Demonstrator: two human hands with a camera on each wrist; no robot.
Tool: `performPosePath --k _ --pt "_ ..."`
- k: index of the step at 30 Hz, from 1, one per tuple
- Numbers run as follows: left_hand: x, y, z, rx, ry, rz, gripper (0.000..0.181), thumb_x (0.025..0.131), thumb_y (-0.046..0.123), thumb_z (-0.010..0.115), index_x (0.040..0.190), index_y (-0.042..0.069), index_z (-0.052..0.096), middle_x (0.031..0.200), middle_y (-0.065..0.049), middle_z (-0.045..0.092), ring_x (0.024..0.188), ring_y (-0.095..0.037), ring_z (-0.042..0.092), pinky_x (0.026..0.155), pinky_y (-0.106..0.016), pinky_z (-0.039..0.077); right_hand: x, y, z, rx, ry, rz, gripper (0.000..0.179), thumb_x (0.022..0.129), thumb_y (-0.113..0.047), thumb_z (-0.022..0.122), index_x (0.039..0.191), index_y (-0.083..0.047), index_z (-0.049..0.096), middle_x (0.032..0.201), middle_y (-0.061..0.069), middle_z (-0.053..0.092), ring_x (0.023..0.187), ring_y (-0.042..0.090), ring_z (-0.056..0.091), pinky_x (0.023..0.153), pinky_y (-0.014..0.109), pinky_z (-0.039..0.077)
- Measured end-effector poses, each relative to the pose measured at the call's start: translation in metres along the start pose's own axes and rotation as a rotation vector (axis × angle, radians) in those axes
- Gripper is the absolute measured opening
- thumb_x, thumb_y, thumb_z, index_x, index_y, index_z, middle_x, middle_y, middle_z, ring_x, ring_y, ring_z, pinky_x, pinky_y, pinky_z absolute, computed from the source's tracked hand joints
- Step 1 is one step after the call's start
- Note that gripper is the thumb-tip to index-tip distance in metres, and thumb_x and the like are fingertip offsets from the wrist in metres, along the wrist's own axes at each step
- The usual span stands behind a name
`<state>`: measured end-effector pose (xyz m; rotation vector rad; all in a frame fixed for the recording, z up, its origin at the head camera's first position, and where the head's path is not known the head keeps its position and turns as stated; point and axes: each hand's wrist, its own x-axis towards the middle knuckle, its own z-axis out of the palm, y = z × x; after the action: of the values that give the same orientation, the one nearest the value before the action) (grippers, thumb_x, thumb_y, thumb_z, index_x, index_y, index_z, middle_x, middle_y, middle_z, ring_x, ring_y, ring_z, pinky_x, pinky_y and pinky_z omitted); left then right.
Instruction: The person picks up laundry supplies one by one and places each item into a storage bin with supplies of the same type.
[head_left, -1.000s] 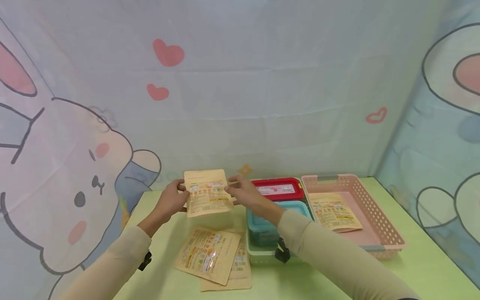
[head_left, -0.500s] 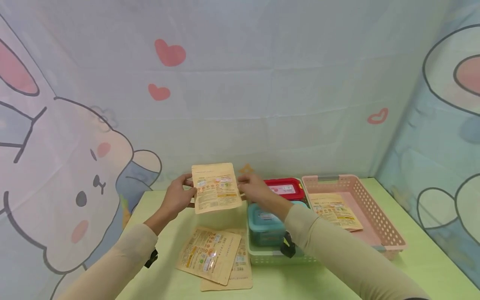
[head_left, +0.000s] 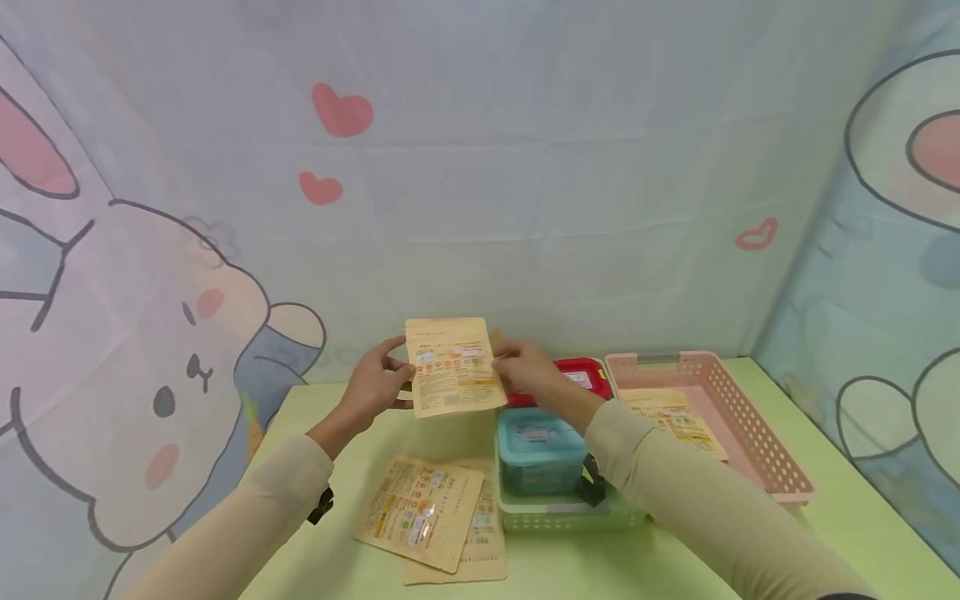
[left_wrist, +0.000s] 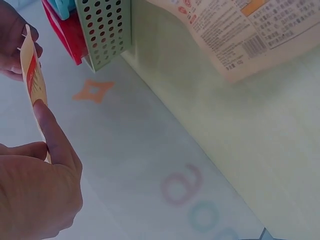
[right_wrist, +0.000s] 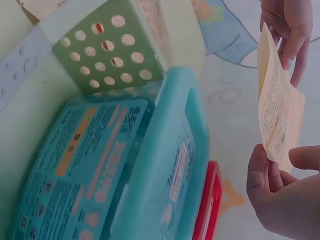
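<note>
Between both hands a tan printed pouch (head_left: 456, 368) is held up above the table, its printed back toward the head camera. My left hand (head_left: 377, 379) pinches its left edge, thumb in front and fingers behind. The right edge is gripped by my right hand (head_left: 528, 371), just over the back of the green basket. In the left wrist view the pouch (left_wrist: 33, 82) shows edge-on, with the left hand (left_wrist: 45, 185) at its near end. The right wrist view shows the right hand (right_wrist: 285, 195) pinching one edge of the pouch (right_wrist: 275, 110).
Two more tan pouches (head_left: 420, 512) lie overlapped on the green table (head_left: 300, 500). A light green basket (head_left: 570, 521) holds a teal-lidded box (head_left: 540, 446) and a red-lidded box (head_left: 592, 375). To its right, a pink basket (head_left: 757, 425) contains another pouch (head_left: 671, 417). A printed cloth (head_left: 525, 208) hangs behind.
Both hands have moved right and slightly up with the pouch, bringing it nearer the green basket. The pouches on the table and both baskets have stayed in place.
</note>
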<state>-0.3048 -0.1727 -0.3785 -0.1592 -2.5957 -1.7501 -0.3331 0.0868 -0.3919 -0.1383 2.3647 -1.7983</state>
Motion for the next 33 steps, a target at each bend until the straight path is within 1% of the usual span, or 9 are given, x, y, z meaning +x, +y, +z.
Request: performPosePath --k 4,7,12,15,21,25,29,33 --pt "0.001 0.003 0.004 -0.022 -0.021 -0.009 0.067 0.108 0.003 0.055 0.168 0.012 0.029 0.126 -0.024 0.054 0.1 -0.033 0.07 0.072 -0.043 0.065 -0.002 -0.002 -0.006 -0.014 0.017 0.019 0.04 0.105 -0.016 0.063 0.144 -0.006 0.06 0.13 0.013 0.065 0.106 0.03 0.067 0.092 0.041 0.061" --pt "0.002 0.005 0.008 -0.05 -0.034 -0.026 0.07 0.106 0.001 0.057 0.169 0.014 0.028 0.128 -0.024 0.053 0.098 -0.032 0.068 0.075 -0.046 0.065 -0.002 -0.002 -0.012 -0.011 0.03 0.016 0.039 0.104 -0.016 0.065 0.141 -0.006 0.061 0.13 0.013 0.065 0.106 0.032 0.068 0.093 0.043 0.061" --pt "0.004 0.008 0.016 -0.12 -0.036 -0.06 0.073 0.105 0.001 0.061 0.168 0.017 0.03 0.129 -0.022 0.052 0.102 -0.034 0.067 0.08 -0.047 0.065 -0.003 -0.004 -0.021 -0.02 0.055 -0.01 0.033 0.104 -0.013 0.064 0.135 -0.003 0.063 0.127 0.016 0.066 0.103 0.032 0.069 0.087 0.041 0.063" --pt "0.003 0.009 0.021 -0.148 -0.031 -0.068 0.072 0.105 0.001 0.061 0.168 0.018 0.032 0.13 -0.022 0.052 0.105 -0.034 0.067 0.078 -0.043 0.065 -0.004 -0.005 -0.024 -0.025 0.075 -0.02 0.029 0.104 -0.011 0.063 0.131 -0.002 0.064 0.123 0.018 0.067 0.1 0.032 0.07 0.083 0.039 0.064" --pt "0.002 0.009 0.028 -0.194 -0.026 -0.064 0.067 0.105 0.0 0.06 0.166 0.012 0.034 0.132 -0.022 0.051 0.108 -0.037 0.066 0.077 -0.04 0.065 -0.002 -0.004 -0.03 -0.052 0.112 -0.021 0.026 0.103 -0.011 0.064 0.128 -0.006 0.065 0.12 0.016 0.067 0.097 0.031 0.069 0.077 0.035 0.064" --pt "0.002 0.007 0.032 -0.195 -0.026 -0.061 0.062 0.106 0.002 0.061 0.164 0.008 0.038 0.134 -0.025 0.053 0.114 -0.04 0.066 0.078 -0.04 0.065 -0.001 -0.003 -0.034 -0.05 0.12 -0.025 0.026 0.104 -0.012 0.064 0.13 -0.006 0.065 0.12 0.016 0.067 0.097 0.031 0.069 0.076 0.034 0.063" --pt "0.001 0.005 0.036 -0.185 -0.021 -0.062 0.055 0.107 0.003 0.061 0.159 0.003 0.043 0.135 -0.026 0.054 0.118 -0.042 0.066 0.083 -0.043 0.064 -0.001 -0.002 -0.037 -0.041 0.125 -0.029 0.028 0.104 -0.012 0.065 0.131 -0.007 0.065 0.119 0.016 0.067 0.096 0.031 0.07 0.076 0.034 0.064" --pt "0.002 0.005 0.043 -0.167 0.008 -0.044 0.05 0.106 0.003 0.062 0.154 0.001 0.048 0.128 -0.023 0.056 0.112 -0.038 0.068 0.081 -0.042 0.065 -0.004 -0.002 -0.041 -0.036 0.131 -0.03 0.029 0.104 -0.012 0.065 0.133 -0.007 0.065 0.12 0.016 0.066 0.095 0.031 0.07 0.08 0.039 0.064"
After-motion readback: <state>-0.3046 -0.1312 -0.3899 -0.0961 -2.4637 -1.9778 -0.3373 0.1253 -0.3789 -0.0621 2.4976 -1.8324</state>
